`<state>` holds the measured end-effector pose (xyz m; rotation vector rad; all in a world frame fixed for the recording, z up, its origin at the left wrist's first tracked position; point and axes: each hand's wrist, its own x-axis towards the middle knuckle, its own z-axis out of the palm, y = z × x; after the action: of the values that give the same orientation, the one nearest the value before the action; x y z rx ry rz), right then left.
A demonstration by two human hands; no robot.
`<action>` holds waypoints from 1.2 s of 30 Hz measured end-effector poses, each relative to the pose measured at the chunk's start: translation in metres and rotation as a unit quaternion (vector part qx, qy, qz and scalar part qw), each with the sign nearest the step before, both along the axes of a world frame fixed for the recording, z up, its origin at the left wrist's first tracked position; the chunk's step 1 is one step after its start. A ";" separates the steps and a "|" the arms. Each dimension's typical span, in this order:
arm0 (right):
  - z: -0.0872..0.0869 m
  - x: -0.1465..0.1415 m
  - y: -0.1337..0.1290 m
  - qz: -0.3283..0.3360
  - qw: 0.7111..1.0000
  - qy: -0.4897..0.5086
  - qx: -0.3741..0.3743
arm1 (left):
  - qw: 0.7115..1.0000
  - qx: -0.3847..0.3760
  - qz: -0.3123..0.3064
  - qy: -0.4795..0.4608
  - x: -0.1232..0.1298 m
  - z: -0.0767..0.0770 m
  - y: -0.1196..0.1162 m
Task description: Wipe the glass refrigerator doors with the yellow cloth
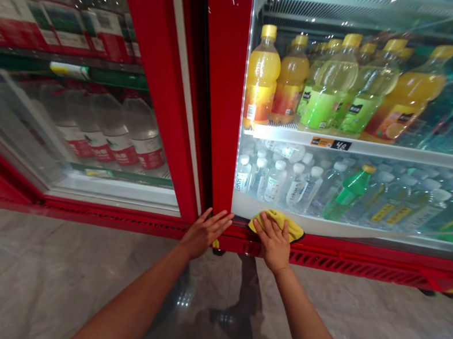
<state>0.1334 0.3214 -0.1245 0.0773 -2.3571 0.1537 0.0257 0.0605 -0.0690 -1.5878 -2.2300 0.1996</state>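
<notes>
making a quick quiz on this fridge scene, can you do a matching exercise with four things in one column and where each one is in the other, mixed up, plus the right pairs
Things
1. left hand
2. yellow cloth
3. green bottle
4. price label

Places
A. among clear bottles
B. on the front edge of the white shelf, below the yellow-capped bottles
C. on the red frame, with no cloth under it
D. under the right hand

Right pairs: 1-C, 2-D, 3-A, 4-B
</notes>
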 end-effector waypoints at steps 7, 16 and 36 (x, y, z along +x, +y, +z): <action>0.023 -0.024 -0.031 -0.043 0.998 0.024 -0.043 | 1.000 -0.003 -0.002 -0.002 -0.002 0.000 -0.007; 0.010 -0.009 -0.011 -0.078 0.992 0.054 -0.081 | 1.000 -0.007 0.009 0.001 -0.004 0.001 -0.015; 0.063 -0.050 -0.060 0.228 0.965 -0.068 0.113 | 0.992 0.081 0.069 0.067 0.004 0.036 -0.036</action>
<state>0.0838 0.2612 -0.0619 0.7451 -2.4476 0.1127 0.0293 0.0242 -0.0330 -1.2997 -2.1922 0.1548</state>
